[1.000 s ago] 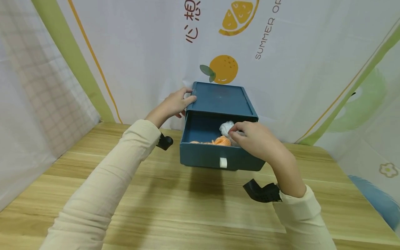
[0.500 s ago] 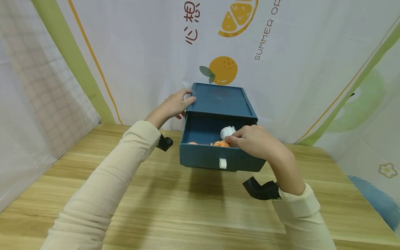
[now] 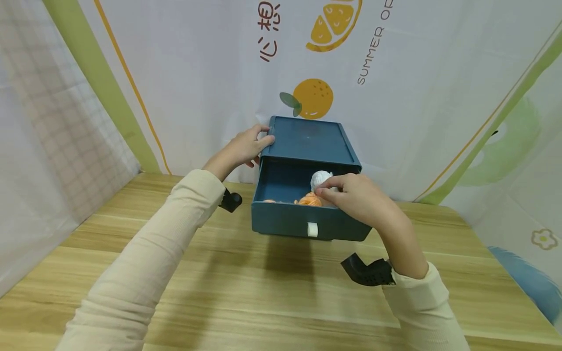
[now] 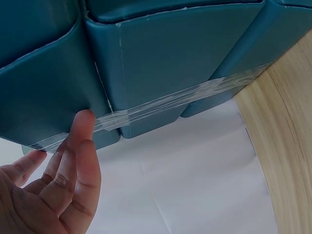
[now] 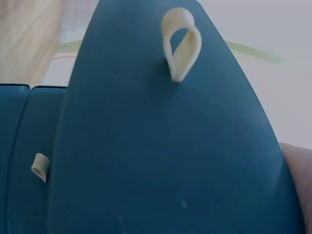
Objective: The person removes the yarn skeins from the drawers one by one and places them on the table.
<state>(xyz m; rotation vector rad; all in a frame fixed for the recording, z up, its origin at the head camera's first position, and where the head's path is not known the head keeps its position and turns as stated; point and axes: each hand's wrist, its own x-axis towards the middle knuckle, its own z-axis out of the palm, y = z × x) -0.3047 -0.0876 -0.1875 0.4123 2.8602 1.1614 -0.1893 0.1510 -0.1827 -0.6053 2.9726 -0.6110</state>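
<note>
A dark blue drawer cabinet (image 3: 309,139) stands at the back of the table with its top drawer (image 3: 281,219) pulled out. My left hand (image 3: 243,146) grips its upper left edge, thumb on top and fingers down the side; the left wrist view has fingertips against the taped side panel (image 4: 161,63). Over the drawer, my right hand (image 3: 360,195) pinches at a white ball of yarn (image 3: 320,179), whose right part the fingers hide. Orange yarn (image 3: 310,199) lies just below these fingertips, partly behind the drawer front. In the right wrist view only an edge of the hand shows.
A cream loop pull (image 5: 181,46) sticks out of the drawer front, and another pull (image 5: 40,166) marks a lower drawer. Strips of clear tape (image 4: 161,102) cross the cabinet's side. Behind hangs a white printed curtain (image 3: 210,73); the wooden table (image 3: 197,292) extends in front.
My right hand dips into the drawer and rises slightly again, shifting a little left; the white yarn ball goes down and up with it. The left hand stays on the cabinet.
</note>
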